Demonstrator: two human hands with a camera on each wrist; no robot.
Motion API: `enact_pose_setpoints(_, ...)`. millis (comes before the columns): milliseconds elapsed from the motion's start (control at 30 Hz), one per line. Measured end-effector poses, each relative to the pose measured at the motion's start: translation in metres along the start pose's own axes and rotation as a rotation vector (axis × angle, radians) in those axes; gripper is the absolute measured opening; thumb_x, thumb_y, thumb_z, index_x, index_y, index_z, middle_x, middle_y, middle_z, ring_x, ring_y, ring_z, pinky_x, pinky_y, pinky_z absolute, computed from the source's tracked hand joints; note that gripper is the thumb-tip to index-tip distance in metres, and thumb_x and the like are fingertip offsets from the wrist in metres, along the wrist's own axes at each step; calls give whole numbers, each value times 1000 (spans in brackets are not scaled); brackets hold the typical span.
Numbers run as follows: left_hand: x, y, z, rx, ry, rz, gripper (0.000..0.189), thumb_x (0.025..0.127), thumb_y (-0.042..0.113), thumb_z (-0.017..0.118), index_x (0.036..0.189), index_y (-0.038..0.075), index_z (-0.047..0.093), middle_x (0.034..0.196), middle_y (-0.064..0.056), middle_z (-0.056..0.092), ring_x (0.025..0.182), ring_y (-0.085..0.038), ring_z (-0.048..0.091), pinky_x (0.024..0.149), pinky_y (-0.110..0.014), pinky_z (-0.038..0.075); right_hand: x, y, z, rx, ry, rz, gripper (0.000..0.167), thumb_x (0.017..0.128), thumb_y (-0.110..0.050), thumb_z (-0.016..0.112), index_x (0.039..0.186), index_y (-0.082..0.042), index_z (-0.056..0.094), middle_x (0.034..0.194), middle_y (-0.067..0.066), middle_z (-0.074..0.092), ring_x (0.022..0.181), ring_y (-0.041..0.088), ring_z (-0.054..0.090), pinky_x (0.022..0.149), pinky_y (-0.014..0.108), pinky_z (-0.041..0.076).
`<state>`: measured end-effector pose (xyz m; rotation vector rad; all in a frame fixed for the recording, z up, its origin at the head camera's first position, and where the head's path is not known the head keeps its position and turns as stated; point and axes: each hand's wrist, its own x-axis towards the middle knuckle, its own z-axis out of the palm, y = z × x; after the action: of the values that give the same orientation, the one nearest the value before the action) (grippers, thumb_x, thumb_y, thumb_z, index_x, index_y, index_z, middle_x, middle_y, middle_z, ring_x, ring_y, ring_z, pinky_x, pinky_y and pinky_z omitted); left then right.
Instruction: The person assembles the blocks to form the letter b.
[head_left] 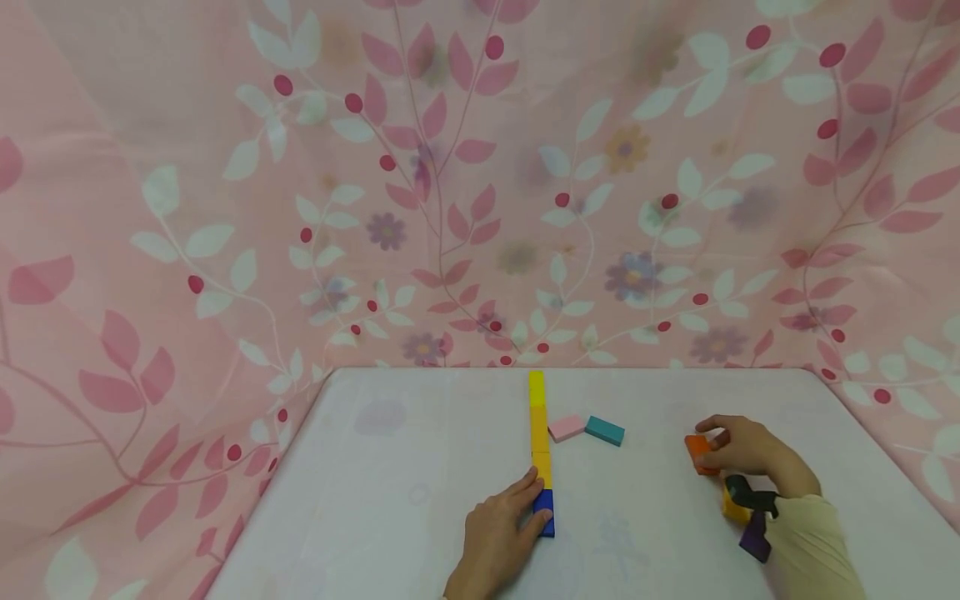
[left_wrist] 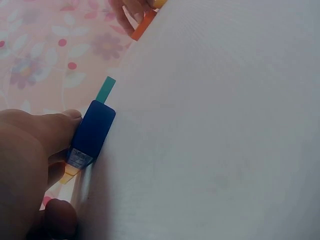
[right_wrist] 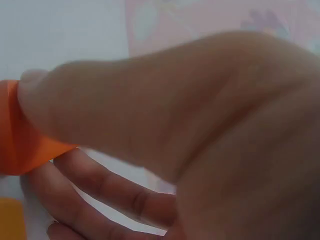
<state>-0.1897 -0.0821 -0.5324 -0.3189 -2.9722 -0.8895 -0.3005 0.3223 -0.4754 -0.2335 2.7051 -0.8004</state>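
One smooth, bright orange rectangular block (head_left: pixel 696 447)

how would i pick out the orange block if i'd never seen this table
Start with the white table and go to its right side, where the right hand reaches in. The orange block is what that hand pinches. Its reddish orange sets it apart from the yellow block and purple block just nearer the viewer.
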Motion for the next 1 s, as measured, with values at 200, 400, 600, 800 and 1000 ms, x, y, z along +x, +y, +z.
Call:
enact_pose_setpoints(200, 0, 0, 0, -8, -5, 1, 49, 97, 46, 75, 142, 26, 69, 153, 16, 58, 134, -20, 66, 85, -44, 61, 1, -10, 5, 23, 14, -3, 52, 85, -22, 88, 127, 1, 68, 106, 14, 71, 92, 24, 64, 78, 40, 57)
enact_pose_setpoints(400, 0, 0, 0, -7, -2, 6, 49, 97, 46, 76, 142, 26, 69, 153, 16, 59, 133, -20, 66, 86, -45, 62, 5, -21, 14, 23, 21, -20, 50, 84, -24, 90, 121, 2, 69, 100, 11, 69, 89, 24, 62, 74, 36, 57)
enact_pose_setpoints(600, 0, 0, -1, -5, 9, 15, 49, 97, 45, 76, 141, 25, 69, 153, 15, 59, 133, -20, 66, 86, -46, 62, 9, -39, 23, 4, 1, -44, 49, 85, -29, 90, 118, 2, 68, 95, 8, 66, 84, 23, 58, 71, 34, 52)
enact_pose_setpoints(800, 0, 0, 0, -3, 10, 9, 49, 97, 44, 76, 142, 25, 69, 153, 15, 58, 133, -19, 66, 87, -47, 62, 11, -53, 33, -6, -17, -65, 46, 86, -28, 89, 115, 0, 68, 93, 6, 66, 85, 21, 58, 73, 36, 51)
enact_pose_setpoints(1000, 0, 0, 0, -10, 13, 11, 48, 97, 43, 77, 142, 25, 69, 153, 15, 59, 133, -19, 66, 87, -47, 62, 12, -66, 38, 2, -24, -73, 45, 85, -26, 90, 114, -1, 68, 92, 8, 66, 84, 21, 59, 73, 36, 52)
